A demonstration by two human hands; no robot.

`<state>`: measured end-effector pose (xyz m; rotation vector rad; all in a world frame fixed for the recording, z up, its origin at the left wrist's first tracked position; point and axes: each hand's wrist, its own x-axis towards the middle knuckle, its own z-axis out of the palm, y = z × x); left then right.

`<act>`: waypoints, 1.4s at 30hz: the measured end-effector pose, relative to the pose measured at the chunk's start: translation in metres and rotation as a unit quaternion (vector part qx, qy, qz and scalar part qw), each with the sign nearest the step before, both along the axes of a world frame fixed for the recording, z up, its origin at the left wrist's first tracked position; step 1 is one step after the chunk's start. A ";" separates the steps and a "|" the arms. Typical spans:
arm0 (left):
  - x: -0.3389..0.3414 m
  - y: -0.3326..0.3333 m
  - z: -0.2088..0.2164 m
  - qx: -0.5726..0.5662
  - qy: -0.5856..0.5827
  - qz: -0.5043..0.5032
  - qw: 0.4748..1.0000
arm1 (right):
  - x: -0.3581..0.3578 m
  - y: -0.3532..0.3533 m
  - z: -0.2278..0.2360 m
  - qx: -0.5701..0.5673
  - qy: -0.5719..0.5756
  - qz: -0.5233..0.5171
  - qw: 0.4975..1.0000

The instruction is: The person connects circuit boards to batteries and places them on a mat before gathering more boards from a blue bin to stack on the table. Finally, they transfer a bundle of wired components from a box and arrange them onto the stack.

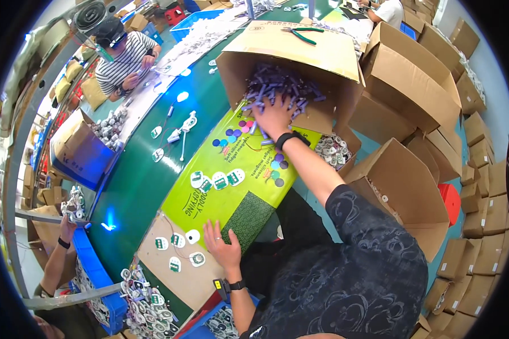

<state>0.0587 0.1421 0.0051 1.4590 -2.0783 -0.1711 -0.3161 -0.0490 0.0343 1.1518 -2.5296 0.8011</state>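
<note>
My right hand (274, 116) reaches into the mouth of a cardboard box (288, 48) lying on its side. Its fingers are spread over a heap of small purple cylinders (283, 85) that look like battery cells; the fingertips are partly hidden. A few cylinders have spilled onto a lime-green printed sheet (260, 189). On that sheet sits a row of white rounded parts with green circuit boards (219, 180). My left hand (223, 247) rests with fingers apart at the sheet's near edge, beside a white disc (193, 236). More such white parts (177, 240) lie on a beige board.
Green-handled pliers (302, 35) lie on top of the box. A green conveyor belt (133, 203) runs along the left, carrying wired parts (184, 127). White parts are heaped (150, 305) near a blue bin (116, 302). Cardboard boxes (407, 198) crowd the right; co-workers sit across the belt.
</note>
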 end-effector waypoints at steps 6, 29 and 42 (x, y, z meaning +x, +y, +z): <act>0.001 0.005 0.000 -0.003 -0.009 -0.006 1.000 | 0.042 0.028 -0.001 -0.019 0.048 0.103 0.993; 0.038 0.035 0.034 -0.039 0.224 -0.016 0.974 | 0.027 0.064 0.042 0.222 0.063 0.272 0.934; 0.117 -0.015 0.036 0.035 -0.073 0.322 0.943 | 0.186 0.155 -0.024 -0.064 -0.333 0.536 0.773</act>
